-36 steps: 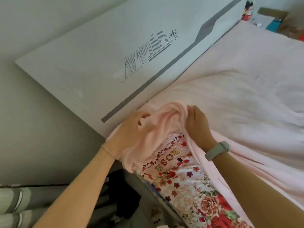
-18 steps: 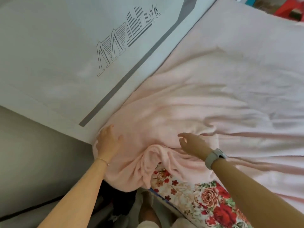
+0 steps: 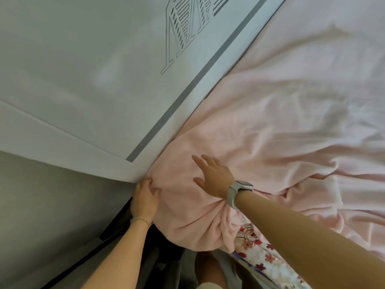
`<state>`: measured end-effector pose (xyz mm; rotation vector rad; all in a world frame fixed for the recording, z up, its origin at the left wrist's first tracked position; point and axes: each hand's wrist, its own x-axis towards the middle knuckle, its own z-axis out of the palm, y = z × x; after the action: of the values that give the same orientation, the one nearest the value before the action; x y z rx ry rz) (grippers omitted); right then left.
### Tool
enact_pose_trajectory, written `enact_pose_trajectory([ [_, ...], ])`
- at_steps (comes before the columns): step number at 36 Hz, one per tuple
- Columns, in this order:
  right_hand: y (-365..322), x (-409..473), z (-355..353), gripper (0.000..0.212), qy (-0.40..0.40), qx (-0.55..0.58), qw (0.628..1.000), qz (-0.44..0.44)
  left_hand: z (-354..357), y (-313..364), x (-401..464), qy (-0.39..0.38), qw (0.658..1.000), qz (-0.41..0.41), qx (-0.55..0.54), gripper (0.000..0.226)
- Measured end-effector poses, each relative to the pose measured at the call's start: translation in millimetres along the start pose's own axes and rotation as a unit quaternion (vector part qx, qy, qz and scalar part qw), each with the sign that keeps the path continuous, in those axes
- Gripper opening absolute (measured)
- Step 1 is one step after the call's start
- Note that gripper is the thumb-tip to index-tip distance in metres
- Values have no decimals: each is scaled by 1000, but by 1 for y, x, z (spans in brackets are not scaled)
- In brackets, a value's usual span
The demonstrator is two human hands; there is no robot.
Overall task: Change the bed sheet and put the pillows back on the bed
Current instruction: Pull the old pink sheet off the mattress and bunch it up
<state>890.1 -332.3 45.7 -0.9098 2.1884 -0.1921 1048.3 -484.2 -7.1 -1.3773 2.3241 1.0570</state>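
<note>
**Pink sheet drawn over the near-left bed corner**

Pale grey wall (image 3: 37,205) at left, white headboard (image 3: 100,84) with a grey stripe slanting far-right. Pink sheet (image 3: 281,113) spread rumpled across the mattress, bunched over the near-left corner against the headboard. Floral mattress cover (image 3: 258,261) exposed beneath the gathered edge, near right. Right hand (image 3: 212,176) flat on the sheet, fingers spread wide, pale watch (image 3: 237,192) at the wrist. Left hand (image 3: 144,200) at the corner, fingertips curled into the fabric beside the headboard, thin bracelet (image 3: 140,220) on the wrist.
</note>
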Motion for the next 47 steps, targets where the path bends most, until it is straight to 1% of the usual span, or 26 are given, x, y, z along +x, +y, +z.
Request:
enact_pose_trajectory([
  [1, -4, 6, 6, 68, -19, 6, 1000, 5, -1, -1, 1, 15, 1000, 8, 2, 13],
  [3, -10, 15, 15, 70, -49, 9, 999, 12, -2, -3, 0, 29, 999, 31, 5, 14],
  [4, -13, 17, 17, 71, -53, 5, 998, 13, -4, -3, -2, 32, 999, 36, -11, 16],
  [6, -20, 18, 19, 71, -29, -4, 1000, 0, -11, -1, -8, 35, 998, 27, -53, 16],
  [8, -27, 19, 18, 71, 18, -17, 999, -38, -21, 4, -16, 39, 995, 20, -90, 14],
  [10, -35, 21, 14, 71, 52, -37, 994, -83, -34, 13, -26, 49, 991, 39, -117, 12],
  [12, -46, 25, 8, 66, 64, -59, 988, -125, -50, 23, -36, 68, 987, 73, -127, 10],
  [15, -62, 28, -7, 49, 71, -86, 978, -174, -71, 37, -45, 89, 977, 129, -144, 9],
  [17, -70, 27, -21, 39, 103, -87, 971, -197, -82, 48, -51, 107, 969, 150, -163, 9],
  [20, -76, 20, -52, 32, 179, -29, 958, -221, -96, 67, -58, 153, 954, 188, -177, 9],
  [22, -77, 11, -79, 34, 228, 30, 944, -237, -104, 83, -62, 185, 941, 221, -176, 8],
  [24, -76, -3, -105, 34, 271, 52, 930, -243, -112, 102, -63, 212, 925, 261, -175, 8],
  [26, -73, -18, -128, 30, 309, 78, 918, -235, -120, 123, -63, 233, 910, 298, -171, 7],
  [28, -67, -34, -147, 28, 341, 121, 907, -217, -128, 146, -64, 232, 899, 334, -166, 6],
  [31, -53, -63, -175, 34, 385, 188, 887, -174, -136, 184, -68, 208, 883, 391, -154, 2],
  [33, -35, -83, -191, 31, 438, 227, 858, -144, -136, 210, -70, 182, 874, 429, -142, 2],
  [35, -11, -107, -205, 26, 503, 249, 821, -103, -129, 232, -71, 141, 875, 447, -121, 6],
  [36, 3, -121, -211, 25, 533, 256, 803, -78, -123, 241, -72, 113, 877, 453, -109, 11],
  [40, 63, -181, -228, 28, 633, 240, 735, 23, -82, 272, -81, -6, 891, 449, -67, 46],
  [42, 92, -212, -226, 27, 657, 233, 714, 69, -59, 288, -91, -82, 890, 440, -82, 51],
  [43, 104, -225, -221, 27, 656, 232, 713, 88, -46, 295, -96, -115, 889, 432, -94, 49],
  [44, 115, -235, -214, 28, 641, 236, 722, 105, -33, 302, -99, -144, 893, 414, -98, 48],
  [45, 126, -241, -205, 28, 614, 244, 741, 123, -21, 310, -104, -175, 899, 389, -103, 48],
  [47, 142, -247, -180, 21, 523, 270, 792, 162, 4, 324, -110, -246, 904, 323, -134, 51],
])
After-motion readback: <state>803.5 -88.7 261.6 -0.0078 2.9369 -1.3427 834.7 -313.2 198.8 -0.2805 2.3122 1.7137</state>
